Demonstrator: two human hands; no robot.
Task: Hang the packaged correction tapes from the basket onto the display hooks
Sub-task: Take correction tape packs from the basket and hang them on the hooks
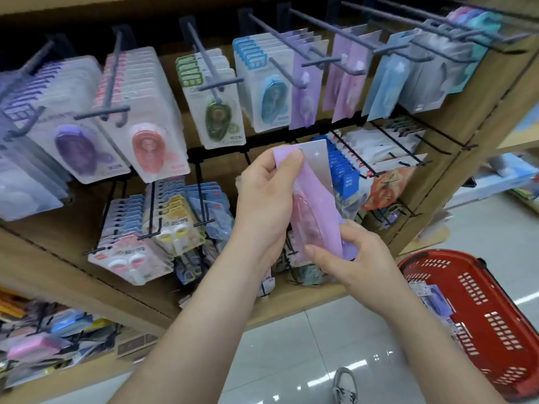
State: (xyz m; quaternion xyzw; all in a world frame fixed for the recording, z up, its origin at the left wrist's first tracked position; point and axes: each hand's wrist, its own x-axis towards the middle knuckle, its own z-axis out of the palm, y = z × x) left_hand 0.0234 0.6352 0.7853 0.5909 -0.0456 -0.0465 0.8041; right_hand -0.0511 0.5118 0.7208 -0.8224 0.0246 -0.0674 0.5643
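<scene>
In the head view my left hand (268, 196) pinches the top of the pink correction tape pack (318, 182) between thumb and curled fingers. My right hand (347, 258) grips its lower end, up and to the left of the red basket (481, 301). It looks light, thin and bendy (glossy film, probably slippery), so I'd hold it by the stiffer card header rather than the blister.

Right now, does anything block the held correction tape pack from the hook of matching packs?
Nothing visible: left hand and right hand hold the pink correction tape pack below that hook, its tip bare.
</scene>
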